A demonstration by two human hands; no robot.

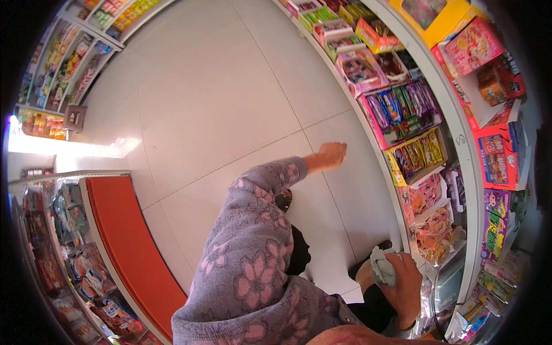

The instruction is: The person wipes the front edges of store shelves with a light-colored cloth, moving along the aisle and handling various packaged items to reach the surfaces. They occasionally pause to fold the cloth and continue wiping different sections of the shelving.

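My left hand (332, 156) reaches out over the floor at the end of a grey sleeve with pink flowers (253, 253). Its fingers are curled into a fist, and nothing shows in them. It is apart from the shelves, nearest to the snack rack on the right. Low on the right, my right hand (405, 290) is closed around a crumpled pale grey-green cloth (383, 267). That hand is close to the lower end of the rack, beside clear-wrapped packets (440, 244).
On the right, a curved white-edged shelf (454, 115) carries boxes of small packets, including purple packets (402, 106) and yellow packets (417, 156). A rack with an orange-red panel (129, 241) stands at the lower left. Stocked shelves (72, 63) line the upper left. Pale tiles (213, 98) cover the floor.
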